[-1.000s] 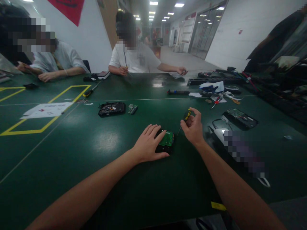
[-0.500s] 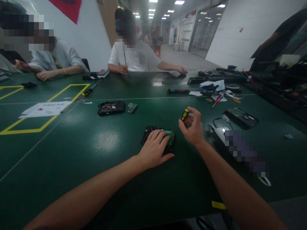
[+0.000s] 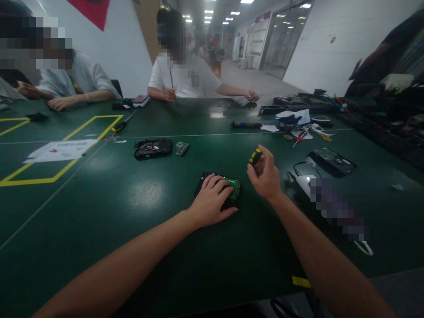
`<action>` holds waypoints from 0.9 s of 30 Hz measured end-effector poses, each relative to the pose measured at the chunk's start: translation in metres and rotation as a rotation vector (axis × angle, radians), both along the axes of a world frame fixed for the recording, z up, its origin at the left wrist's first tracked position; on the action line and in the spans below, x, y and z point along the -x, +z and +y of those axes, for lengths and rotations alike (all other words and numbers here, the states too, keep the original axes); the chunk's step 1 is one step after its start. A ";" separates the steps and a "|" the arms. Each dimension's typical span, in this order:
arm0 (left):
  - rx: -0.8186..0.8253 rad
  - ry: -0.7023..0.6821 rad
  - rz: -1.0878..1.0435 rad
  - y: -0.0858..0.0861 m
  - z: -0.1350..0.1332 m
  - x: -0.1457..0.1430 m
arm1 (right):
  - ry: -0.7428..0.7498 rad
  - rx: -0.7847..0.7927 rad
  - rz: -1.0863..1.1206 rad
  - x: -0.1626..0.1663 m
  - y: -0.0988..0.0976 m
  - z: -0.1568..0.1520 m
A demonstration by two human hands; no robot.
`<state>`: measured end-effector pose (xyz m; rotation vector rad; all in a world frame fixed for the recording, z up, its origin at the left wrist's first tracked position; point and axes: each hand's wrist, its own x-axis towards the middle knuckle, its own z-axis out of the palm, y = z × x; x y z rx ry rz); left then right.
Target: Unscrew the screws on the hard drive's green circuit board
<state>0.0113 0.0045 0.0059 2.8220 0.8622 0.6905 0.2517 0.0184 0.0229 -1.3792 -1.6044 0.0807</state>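
My left hand (image 3: 211, 199) lies over a black hard drive (image 3: 199, 180), fingers spread across its top and thumb along the near edge, holding it on the table. The drive's green circuit board (image 3: 236, 187) shows at the right; much of the rest is hidden under my fingers. To the right of the drive, my right hand (image 3: 267, 179) grips a yellow-and-black screwdriver (image 3: 255, 157) between thumb and fingers. Its handle tilts up to the right, and the thin shaft points down toward the drive's right end. I cannot tell whether the tip touches the drive.
An opened hard drive (image 3: 153, 149) and a loose circuit board (image 3: 182, 149) lie farther left. At the right are another drive (image 3: 332, 161) and a white cable-ended device (image 3: 306, 182). Another screwdriver (image 3: 119, 126) lies near printed paper (image 3: 61, 151). Two people sit across the table.
The screwdriver has tilted, its handle leaning more to the right, and its shaft now shows below my right hand. My left hand stays on the drive.
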 end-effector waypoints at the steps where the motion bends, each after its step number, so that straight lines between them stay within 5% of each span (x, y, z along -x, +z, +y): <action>1: 0.001 -0.011 -0.004 0.000 0.002 0.001 | -0.004 0.005 0.007 0.000 0.000 0.000; 27: -0.033 -0.034 0.007 -0.001 0.006 0.004 | 0.092 0.007 0.186 0.012 -0.002 -0.003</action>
